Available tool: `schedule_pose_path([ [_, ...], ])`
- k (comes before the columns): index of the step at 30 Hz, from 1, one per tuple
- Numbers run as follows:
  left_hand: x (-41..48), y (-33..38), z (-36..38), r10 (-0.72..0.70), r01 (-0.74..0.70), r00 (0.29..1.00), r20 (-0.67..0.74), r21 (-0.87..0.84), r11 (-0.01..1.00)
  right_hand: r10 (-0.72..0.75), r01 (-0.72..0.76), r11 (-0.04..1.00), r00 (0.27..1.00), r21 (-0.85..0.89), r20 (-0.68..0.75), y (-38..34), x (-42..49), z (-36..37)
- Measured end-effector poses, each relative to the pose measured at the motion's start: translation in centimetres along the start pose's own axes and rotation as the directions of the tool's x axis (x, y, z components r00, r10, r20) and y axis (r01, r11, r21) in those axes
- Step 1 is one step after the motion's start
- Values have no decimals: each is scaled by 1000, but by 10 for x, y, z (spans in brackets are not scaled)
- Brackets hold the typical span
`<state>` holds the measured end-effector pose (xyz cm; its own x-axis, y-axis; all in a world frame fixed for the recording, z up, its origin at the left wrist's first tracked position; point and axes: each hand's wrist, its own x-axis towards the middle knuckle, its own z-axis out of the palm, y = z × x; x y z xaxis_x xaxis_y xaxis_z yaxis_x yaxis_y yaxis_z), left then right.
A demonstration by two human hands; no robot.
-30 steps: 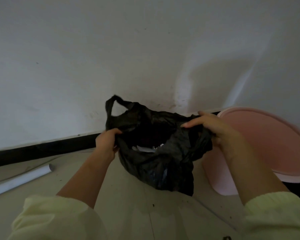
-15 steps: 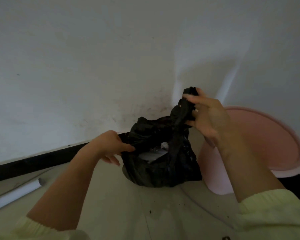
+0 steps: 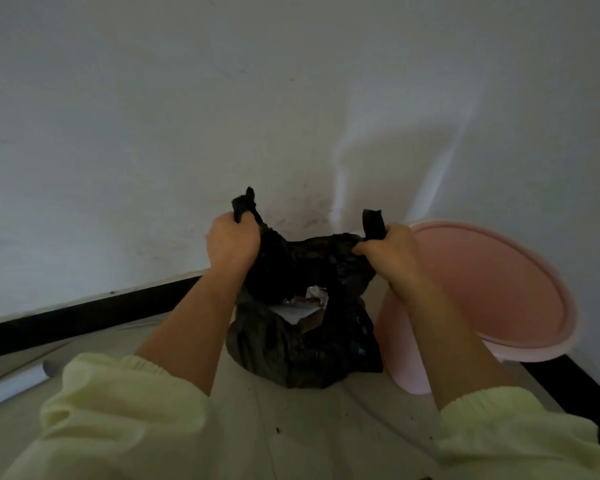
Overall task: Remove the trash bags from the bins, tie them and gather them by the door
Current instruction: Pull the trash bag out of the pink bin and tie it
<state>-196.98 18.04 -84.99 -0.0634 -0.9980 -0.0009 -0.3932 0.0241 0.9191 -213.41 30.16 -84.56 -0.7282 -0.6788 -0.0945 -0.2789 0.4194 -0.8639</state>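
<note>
Gripping the black plastic trash bag point(image 3: 302, 344) by its two handles, both hands are raised in front of a white wall point(image 3: 222, 116) in the head view. The left hand point(image 3: 231, 242) is closed into a fist around the left handle point(image 3: 245, 202), and the end of this handle stands out above the fist. The right hand point(image 3: 388, 249) is also curled tightly around the right handle point(image 3: 373, 221), whose short end points upward. The two hands are apart, so the mouth of the bag is stretched open between them. Inside the mouth a piece of white paper point(image 3: 295, 310) and some shiny wrapper are visible. The bag hangs down from the hands and its bottom is on the light floor point(image 3: 309, 427), close to the wall. Just beside the bag, on its right side, a round pink plastic bin point(image 3: 482, 282) is tilted with its opening toward the camera; whether it touches the bag I cannot tell. A black skirting board point(image 3: 84, 320) runs along the foot of the wall. A white tube point(image 3: 11, 386) lies on the floor at the left, well apart from the bag. Both forearms come out of pale yellow sleeves point(image 3: 118, 410).
</note>
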Motion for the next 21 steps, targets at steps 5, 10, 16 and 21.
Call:
schedule_pose_path([
  [5,-14,29,22,194,-194,981,-8,-94,976,-276,239,938,953,-249,-124,-12,-3,-4],
  [10,9,38,-19,201,-225,954,-221,-86,971,-406,356,911,865,-209,-295,-20,-1,-26],
  [16,16,50,-59,64,-155,978,-199,-484,861,14,157,931,889,331,-458,-10,12,-55],
  [21,12,50,-54,192,-255,965,-180,-462,850,45,152,831,941,535,-336,-18,11,-50],
])
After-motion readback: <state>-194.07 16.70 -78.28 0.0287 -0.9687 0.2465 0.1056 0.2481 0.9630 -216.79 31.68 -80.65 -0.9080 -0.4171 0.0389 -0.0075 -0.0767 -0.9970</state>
